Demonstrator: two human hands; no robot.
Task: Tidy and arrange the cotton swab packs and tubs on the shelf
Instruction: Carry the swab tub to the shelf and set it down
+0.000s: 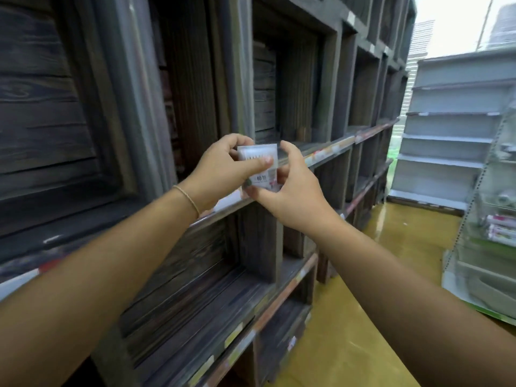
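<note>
Through the head camera I see a dark wooden shelf unit [111, 107] filling the frame from 9 o'clock round to 1 o'clock, its ledge [339, 145] edged with price strips [321, 156]. At 3 o'clock stands a grey metal rack [446, 129]. Nearer, at 4 o'clock, is a wire stand [474, 208] with white tubes [501, 230] in it, and yellow floor [363, 303] runs between the stands. The cotton swab pack [265, 178] sits at frame centre, just in front of the ledge; whether it touches the wood I cannot tell. Its long axis is close to upright, the clear end at 12 o'clock and the printed label below, facing me. My left hand [223, 166] comes in from 8 o'clock, a thin bracelet [187, 195] on the wrist, thumb across the pack's front and fingers curled over its top. My right hand [290, 191] comes in from 4 o'clock, cupping the pack's right side and lower end. Both grips are clamped on the pack.
</note>
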